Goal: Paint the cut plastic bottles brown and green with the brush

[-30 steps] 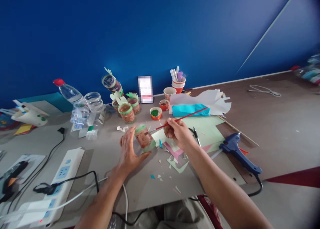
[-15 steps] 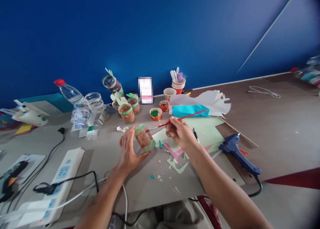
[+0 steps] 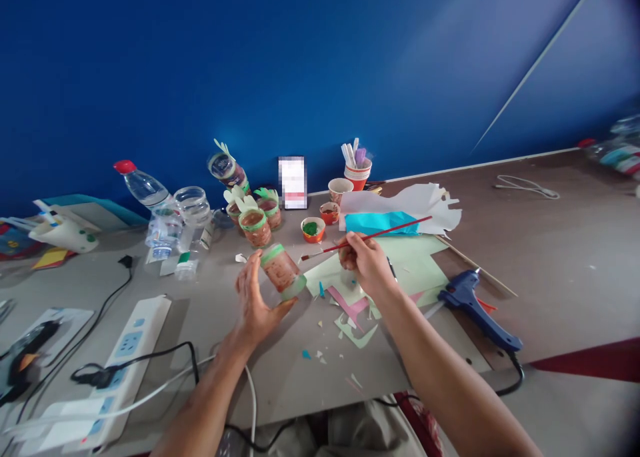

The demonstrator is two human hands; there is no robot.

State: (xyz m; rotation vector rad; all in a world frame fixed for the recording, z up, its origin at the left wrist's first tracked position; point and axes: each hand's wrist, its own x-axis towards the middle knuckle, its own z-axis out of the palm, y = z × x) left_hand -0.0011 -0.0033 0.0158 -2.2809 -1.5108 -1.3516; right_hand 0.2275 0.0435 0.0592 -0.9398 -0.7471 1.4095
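Observation:
My left hand (image 3: 259, 305) grips a clear plastic cup (image 3: 281, 270) between thumb and fingers, tilted above the table. Brown paint covers the cup's middle in patches, and green bands circle both ends. A red-handled paintbrush (image 3: 380, 231) is pinched in my right hand (image 3: 364, 260); its tip is just right of the cup, apart from it. Behind the hands stand a small paper cup of green paint (image 3: 313, 229) and another of brown paint (image 3: 329, 212). Similar brown-painted cups with pale paper leaves (image 3: 255, 226) are grouped behind the left hand.
A blue glue gun (image 3: 480, 309) lies right of my right arm. Green paper (image 3: 410, 260) and paper scraps lie under and near the hands. At left are a power strip (image 3: 127, 357) with cables and clear plastic bottles (image 3: 145, 185). A phone (image 3: 293, 182) leans on the wall.
The cup has tilted further and shifted slightly left and up. The brush tip, earlier against the cup's side, is now a little away from it.

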